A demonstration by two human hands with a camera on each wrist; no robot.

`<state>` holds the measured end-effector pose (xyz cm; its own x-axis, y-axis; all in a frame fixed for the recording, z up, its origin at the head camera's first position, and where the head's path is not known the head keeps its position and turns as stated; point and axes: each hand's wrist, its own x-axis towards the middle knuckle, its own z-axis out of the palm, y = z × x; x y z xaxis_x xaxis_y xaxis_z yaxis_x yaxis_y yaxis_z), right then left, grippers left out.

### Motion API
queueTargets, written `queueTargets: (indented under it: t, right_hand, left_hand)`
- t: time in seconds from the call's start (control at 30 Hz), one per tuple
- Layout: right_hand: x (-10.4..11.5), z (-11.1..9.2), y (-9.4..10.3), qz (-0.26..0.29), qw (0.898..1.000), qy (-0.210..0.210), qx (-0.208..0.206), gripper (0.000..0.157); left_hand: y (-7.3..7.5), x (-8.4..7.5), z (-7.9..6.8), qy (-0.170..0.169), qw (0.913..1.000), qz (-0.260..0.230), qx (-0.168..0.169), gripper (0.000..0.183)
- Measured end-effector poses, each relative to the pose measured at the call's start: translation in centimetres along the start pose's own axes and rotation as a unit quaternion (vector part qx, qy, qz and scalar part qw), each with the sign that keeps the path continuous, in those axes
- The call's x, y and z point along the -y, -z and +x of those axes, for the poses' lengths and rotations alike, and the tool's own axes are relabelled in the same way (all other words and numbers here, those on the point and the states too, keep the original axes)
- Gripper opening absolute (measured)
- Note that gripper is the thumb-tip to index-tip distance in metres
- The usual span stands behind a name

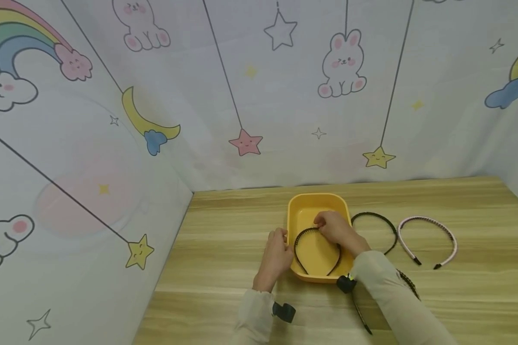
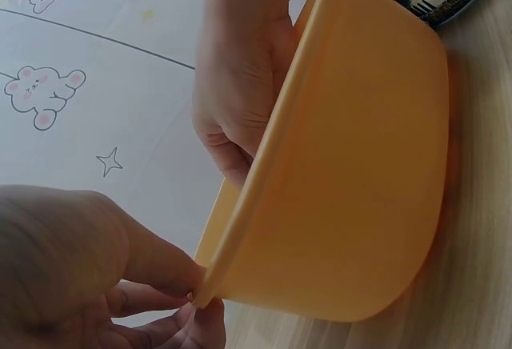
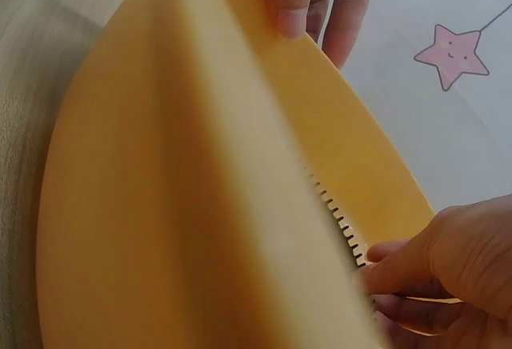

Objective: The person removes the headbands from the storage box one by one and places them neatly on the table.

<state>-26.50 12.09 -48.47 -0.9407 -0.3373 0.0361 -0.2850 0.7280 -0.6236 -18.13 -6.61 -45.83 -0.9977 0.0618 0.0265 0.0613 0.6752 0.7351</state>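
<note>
A yellow plastic basin (image 1: 304, 215) stands on the wooden table. Pinching its left rim between thumb and fingers is my left hand (image 1: 275, 254), which the left wrist view shows close up at the rim (image 2: 210, 285). Inside the basin is a black toothed headband (image 1: 300, 235), its curve toward the far wall and its two ends toward me. My right hand (image 1: 337, 230) reaches over the right side and pinches the top of that headband. In the right wrist view the row of teeth (image 3: 340, 219) runs up to the thumb, and the near wall hides the rest.
Right of the basin lie a black headband (image 1: 377, 215) and a pink headband (image 1: 451, 235) on the table (image 1: 492, 287). Another dark headband (image 1: 361, 316) lies nearer me, partly under the right forearm. A patterned cloth backdrop (image 1: 285, 96) rises behind the table.
</note>
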Motion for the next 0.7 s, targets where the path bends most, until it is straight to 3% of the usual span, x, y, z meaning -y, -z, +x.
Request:
queueTargets:
  t: [0.27,0.7]
  right_hand:
    - [0.7,-0.2,0.6,-0.008,0.999,0.026,-0.029,0.018]
    - [2.1,-0.4,3.7,-0.010,0.999,0.016,-0.036,0.021]
  left_hand:
    - [-0.1,0.0,0.1,0.017,0.9998,-0.004,0.005,0.034]
    - [-0.1,0.0,0.2,0.019,0.9998,-0.004,0.001,0.033]
